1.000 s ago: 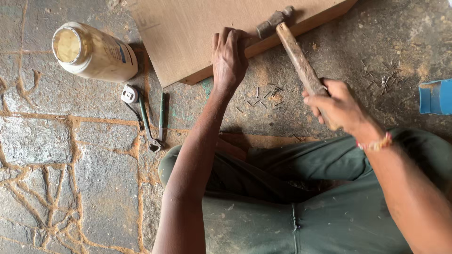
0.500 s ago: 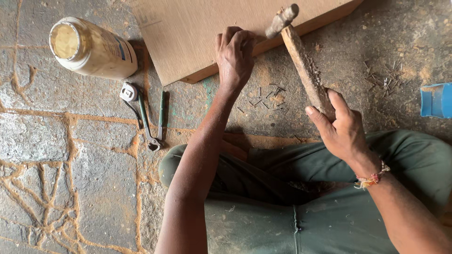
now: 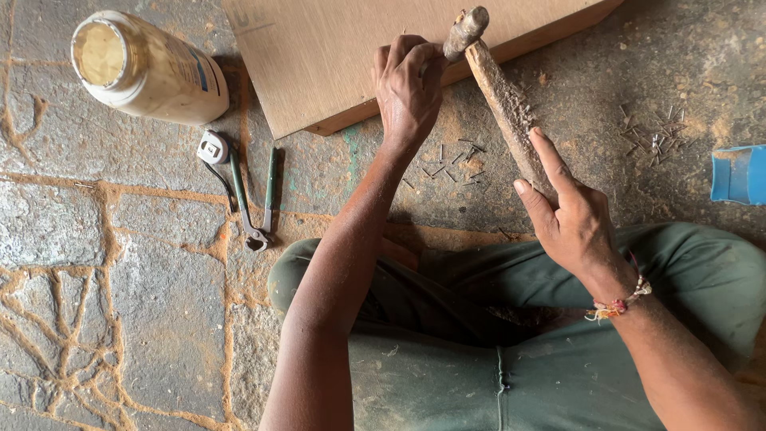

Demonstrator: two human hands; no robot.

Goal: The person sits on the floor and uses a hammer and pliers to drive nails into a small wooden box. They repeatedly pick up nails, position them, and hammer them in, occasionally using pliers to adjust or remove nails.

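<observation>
At the near edge of the wooden board (image 3: 335, 56), left hand (image 3: 408, 88) pinched closed, probably steadying a nail, too small to tell. Right hand (image 3: 570, 219) loosely gripped the hammer (image 3: 499, 92), head just beside the left fingers. Loose nails (image 3: 455, 160) lay below the board.

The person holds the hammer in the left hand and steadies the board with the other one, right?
Not quite. In the head view the hammer is in the right hand; the left hand rests on the board.
</observation>
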